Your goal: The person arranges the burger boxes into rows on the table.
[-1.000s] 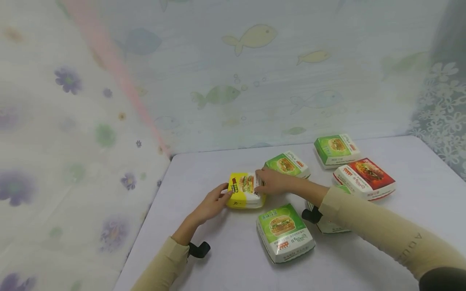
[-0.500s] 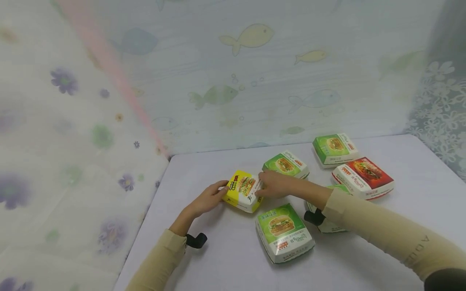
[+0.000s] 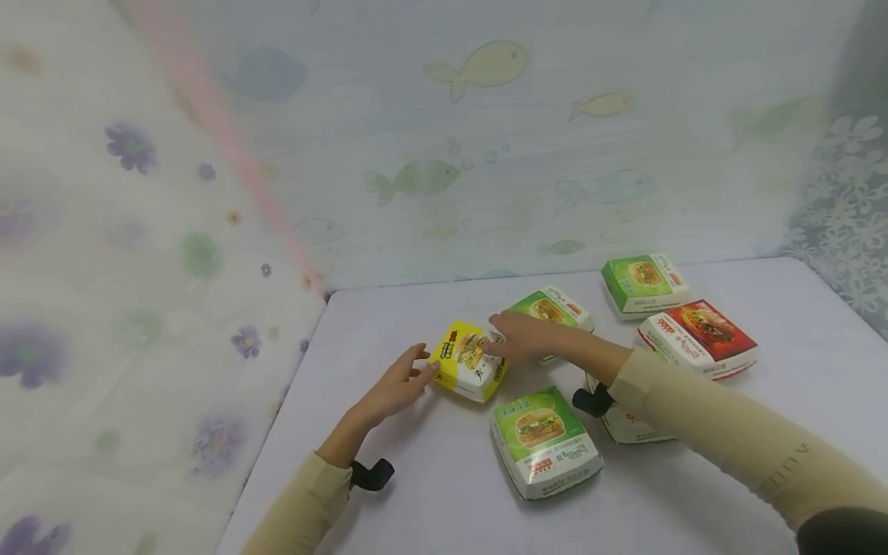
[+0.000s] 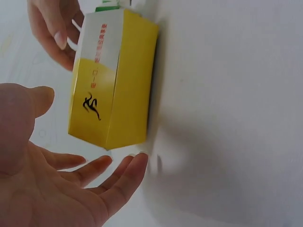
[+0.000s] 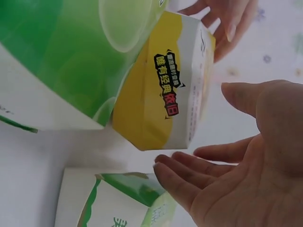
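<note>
A yellow and white burger box (image 3: 472, 362) lies on the table between my two hands, turned at an angle. My left hand (image 3: 397, 391) is at its left corner; in the left wrist view its loosely spread fingers (image 4: 120, 187) are a small gap from the yellow side (image 4: 132, 80). On the box's right side is my right hand (image 3: 523, 338). The right wrist view shows that hand's thumb and fingers (image 5: 182, 182) apart from the box (image 5: 165, 90). Behind my right hand lies a green and white burger box (image 3: 544, 307), partly hidden.
Nearer me sits another green burger box (image 3: 541, 435). One more green box (image 3: 634, 428) is partly covered by my right forearm. Toward the back right lie a red burger box (image 3: 708, 331) and a green one (image 3: 641, 279). A patterned curtain (image 3: 486, 154) hangs behind the table (image 3: 388, 316).
The yellow box has turned clockwise from a squarer position, between the hands. Since then, my hands have loosened from its sides. The other boxes keep their places.
</note>
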Demonstrator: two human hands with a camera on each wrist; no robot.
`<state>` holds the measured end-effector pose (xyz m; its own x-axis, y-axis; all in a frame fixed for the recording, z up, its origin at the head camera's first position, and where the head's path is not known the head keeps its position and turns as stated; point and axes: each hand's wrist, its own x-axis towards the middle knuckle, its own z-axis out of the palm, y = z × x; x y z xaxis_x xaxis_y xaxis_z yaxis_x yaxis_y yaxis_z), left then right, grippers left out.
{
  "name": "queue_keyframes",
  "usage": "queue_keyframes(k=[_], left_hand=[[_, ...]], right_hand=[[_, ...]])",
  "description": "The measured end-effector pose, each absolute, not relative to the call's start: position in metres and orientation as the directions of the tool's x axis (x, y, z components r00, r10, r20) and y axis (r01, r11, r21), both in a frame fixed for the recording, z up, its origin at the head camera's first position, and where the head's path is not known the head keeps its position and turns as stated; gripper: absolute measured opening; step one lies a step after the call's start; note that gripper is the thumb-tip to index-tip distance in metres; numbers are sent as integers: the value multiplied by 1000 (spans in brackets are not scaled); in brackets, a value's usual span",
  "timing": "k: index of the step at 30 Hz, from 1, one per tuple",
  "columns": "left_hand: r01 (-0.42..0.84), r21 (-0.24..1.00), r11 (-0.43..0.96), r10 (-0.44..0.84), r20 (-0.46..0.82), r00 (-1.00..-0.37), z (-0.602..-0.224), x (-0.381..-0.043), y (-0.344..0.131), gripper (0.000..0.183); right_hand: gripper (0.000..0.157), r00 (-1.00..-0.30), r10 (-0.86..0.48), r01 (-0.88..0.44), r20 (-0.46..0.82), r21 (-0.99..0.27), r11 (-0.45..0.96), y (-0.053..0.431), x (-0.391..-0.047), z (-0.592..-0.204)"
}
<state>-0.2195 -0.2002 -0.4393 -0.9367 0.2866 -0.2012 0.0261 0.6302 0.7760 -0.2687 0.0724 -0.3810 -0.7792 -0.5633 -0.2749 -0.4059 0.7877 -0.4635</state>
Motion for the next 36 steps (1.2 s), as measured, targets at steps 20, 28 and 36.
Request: queue_keyframes(k=[20,28,36], left_hand=[[-3,787,616,284,-226,-932,-441,-232,-193,49],[-31,803,595,281,-243,-928,-439,-236,-196,49],[-67,796,602,224,-248,-943,-440,-228,-195,69]], right_hand=[[25,-752,-597,-418,-278,-498,760,72,-270,-390],[30,-757,-579,-411,-303,-468,782,71,-264,-384],[56,-782,-538,-364,-314,-469,804,68,-268,-382]])
